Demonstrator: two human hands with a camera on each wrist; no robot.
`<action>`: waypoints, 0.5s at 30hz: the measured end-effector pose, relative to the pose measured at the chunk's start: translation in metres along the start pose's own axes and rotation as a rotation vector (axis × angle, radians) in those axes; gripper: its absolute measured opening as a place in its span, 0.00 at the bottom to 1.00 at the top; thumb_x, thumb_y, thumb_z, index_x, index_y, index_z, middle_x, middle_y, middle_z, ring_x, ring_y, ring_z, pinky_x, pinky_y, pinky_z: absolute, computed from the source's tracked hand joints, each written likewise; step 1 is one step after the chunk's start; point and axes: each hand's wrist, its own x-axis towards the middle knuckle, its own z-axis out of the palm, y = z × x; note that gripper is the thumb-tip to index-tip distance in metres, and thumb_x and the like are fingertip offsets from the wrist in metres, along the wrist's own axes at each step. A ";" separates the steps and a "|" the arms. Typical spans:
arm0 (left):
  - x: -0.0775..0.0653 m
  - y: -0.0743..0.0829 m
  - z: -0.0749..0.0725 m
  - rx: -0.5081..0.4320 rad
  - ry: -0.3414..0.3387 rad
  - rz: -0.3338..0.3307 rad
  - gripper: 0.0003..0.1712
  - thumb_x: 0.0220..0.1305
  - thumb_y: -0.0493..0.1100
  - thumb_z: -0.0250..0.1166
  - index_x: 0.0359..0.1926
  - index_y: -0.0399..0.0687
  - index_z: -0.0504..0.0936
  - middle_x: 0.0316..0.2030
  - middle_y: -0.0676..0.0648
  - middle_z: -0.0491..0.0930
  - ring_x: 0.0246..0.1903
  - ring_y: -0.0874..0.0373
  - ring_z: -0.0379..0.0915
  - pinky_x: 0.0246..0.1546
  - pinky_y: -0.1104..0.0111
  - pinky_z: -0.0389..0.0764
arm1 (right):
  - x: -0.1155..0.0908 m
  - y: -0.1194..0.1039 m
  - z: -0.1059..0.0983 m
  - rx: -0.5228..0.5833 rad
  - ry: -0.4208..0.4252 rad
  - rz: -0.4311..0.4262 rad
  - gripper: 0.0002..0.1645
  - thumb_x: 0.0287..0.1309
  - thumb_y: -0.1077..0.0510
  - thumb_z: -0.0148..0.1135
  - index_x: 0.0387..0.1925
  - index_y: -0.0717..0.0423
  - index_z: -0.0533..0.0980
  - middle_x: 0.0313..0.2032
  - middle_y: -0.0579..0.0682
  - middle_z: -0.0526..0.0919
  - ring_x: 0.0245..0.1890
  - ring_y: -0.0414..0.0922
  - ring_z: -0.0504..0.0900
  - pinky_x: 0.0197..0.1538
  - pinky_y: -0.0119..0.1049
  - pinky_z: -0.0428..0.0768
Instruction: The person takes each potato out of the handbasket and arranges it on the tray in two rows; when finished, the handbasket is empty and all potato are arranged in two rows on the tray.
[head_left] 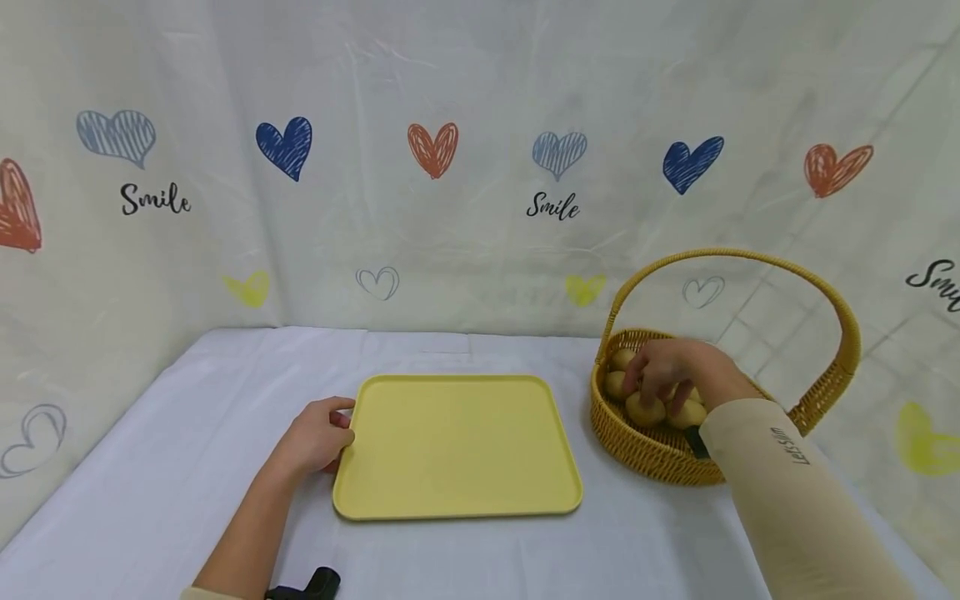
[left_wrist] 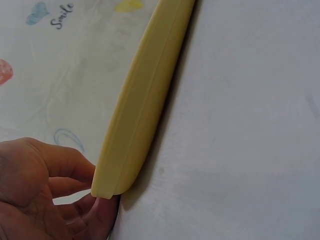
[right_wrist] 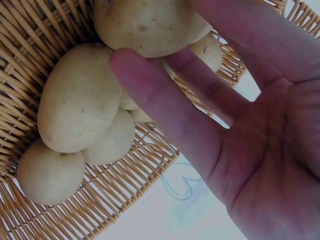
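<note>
A yellow rectangular tray (head_left: 457,446) lies flat on the white-covered table. At its left edge my left hand (head_left: 318,437) pinches the rim; in the left wrist view, the fingers (left_wrist: 70,162) meet the tray's side (left_wrist: 135,105) near its corner. My right hand (head_left: 671,371) reaches into a wicker basket (head_left: 652,458) of potatoes. The right wrist view has a potato (right_wrist: 150,25) between the thumb and fingers of that hand, still among the others. Another large potato (right_wrist: 80,100) rests beside it, with smaller ones behind. Part of the held potato is out of frame.
The basket's tall arched handle (head_left: 720,252) rises over the right forearm. A white cloth (head_left: 420,567) covers the table. Behind it hangs a pale backdrop (head_left: 480,67) printed with hearts and the word Smile.
</note>
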 end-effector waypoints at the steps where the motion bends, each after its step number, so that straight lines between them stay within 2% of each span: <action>1: 0.000 0.000 0.000 0.001 0.000 0.001 0.35 0.64 0.32 0.57 0.73 0.33 0.66 0.48 0.39 0.72 0.34 0.54 0.73 0.26 0.64 0.82 | 0.001 -0.001 0.000 -0.005 -0.002 0.002 0.27 0.55 0.67 0.70 0.58 0.59 0.80 0.53 0.58 0.75 0.45 0.52 0.75 0.48 0.46 0.87; 8: 0.000 -0.001 -0.001 0.004 -0.002 -0.001 0.35 0.64 0.32 0.57 0.73 0.34 0.67 0.49 0.39 0.73 0.34 0.54 0.74 0.27 0.64 0.82 | 0.002 -0.003 0.000 -0.048 -0.029 0.019 0.27 0.55 0.67 0.70 0.59 0.58 0.79 0.59 0.63 0.73 0.48 0.55 0.80 0.50 0.47 0.86; 15: -0.001 -0.001 -0.001 0.002 0.001 0.014 0.35 0.63 0.32 0.56 0.72 0.34 0.67 0.49 0.39 0.73 0.33 0.54 0.74 0.27 0.64 0.82 | 0.000 0.000 0.000 -0.043 -0.025 0.011 0.29 0.55 0.65 0.71 0.60 0.57 0.79 0.61 0.64 0.73 0.48 0.54 0.81 0.50 0.46 0.86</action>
